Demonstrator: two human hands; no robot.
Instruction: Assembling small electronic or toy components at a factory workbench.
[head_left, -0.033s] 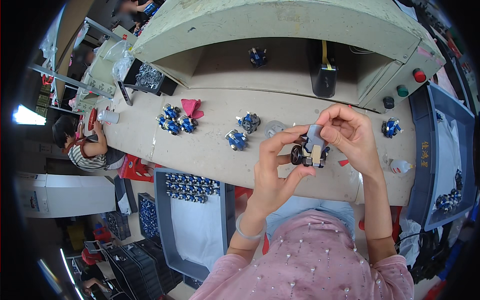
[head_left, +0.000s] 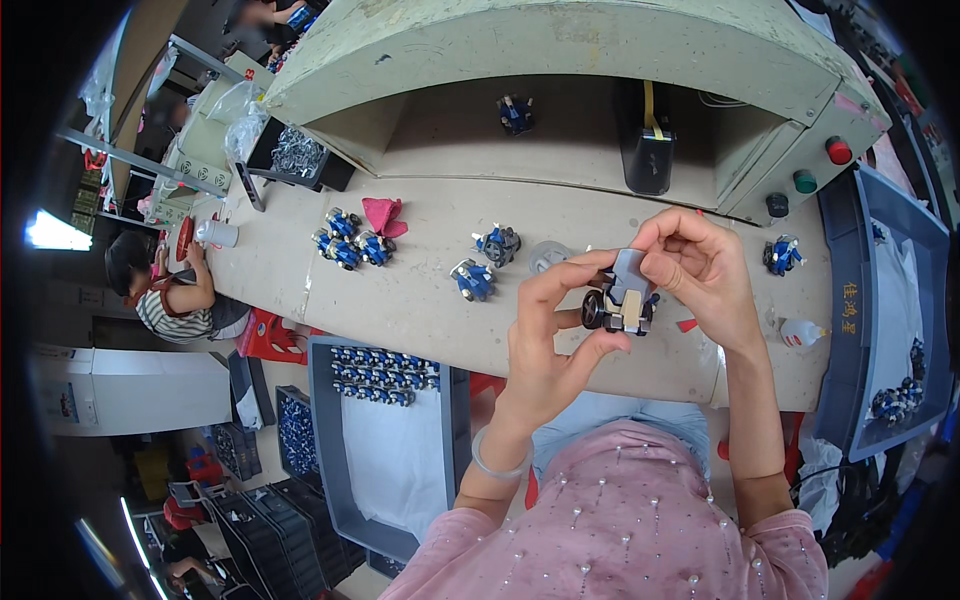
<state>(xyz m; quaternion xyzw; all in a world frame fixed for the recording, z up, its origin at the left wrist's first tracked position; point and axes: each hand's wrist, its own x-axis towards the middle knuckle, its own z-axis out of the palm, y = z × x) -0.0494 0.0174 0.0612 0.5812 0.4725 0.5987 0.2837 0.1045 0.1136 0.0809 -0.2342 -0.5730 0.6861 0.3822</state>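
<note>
While the left hand (head_left: 538, 352) grips a wheeled toy (head_left: 630, 308) between thumb and fingers above the desk (head_left: 430, 230), the right hand (head_left: 705, 285) pinches its grey panel (head_left: 629, 268). Nothing has visibly shifted since the frame just before, suggesting a steady hold in the handling. Blue toys (head_left: 473, 281) rest to the left, clear of both hands.

Small toy (head_left: 631, 308) (partly behind fingers (head_left: 546, 287))
</note>
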